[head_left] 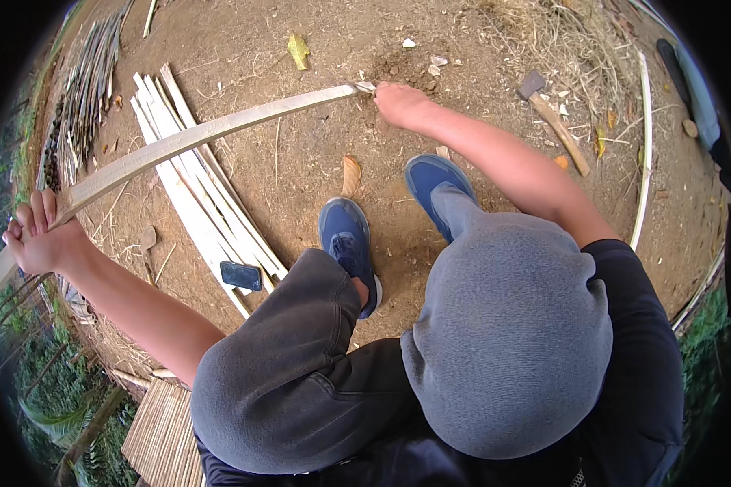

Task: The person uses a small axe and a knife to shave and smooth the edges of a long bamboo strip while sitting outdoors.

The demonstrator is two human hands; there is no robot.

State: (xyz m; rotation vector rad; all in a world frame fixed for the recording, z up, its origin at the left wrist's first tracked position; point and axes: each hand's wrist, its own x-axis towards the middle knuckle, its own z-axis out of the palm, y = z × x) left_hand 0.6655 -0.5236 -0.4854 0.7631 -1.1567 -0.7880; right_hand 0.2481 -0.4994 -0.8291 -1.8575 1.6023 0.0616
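A long, pale wooden strip (211,130) slants across the ground in front of me, from the far left up to the middle. My left hand (45,234) is closed round its near part at the left edge, fingers over the top. At the strip's far end my right hand (402,105) is closed, its arm stretched forward. A small light sliver or blade tip (365,87) shows between that hand and the strip's end; which it is I cannot tell. The rest of what the right hand grips is hidden by its fingers.
Split pale strips (188,174) lie in a pile at left with a phone (240,276) on top. Thin sticks (93,77) are bundled at far left. A hatchet (556,122) lies on the dirt at right, near a long pale strip (646,146). My blue shoes (345,235) stand between.
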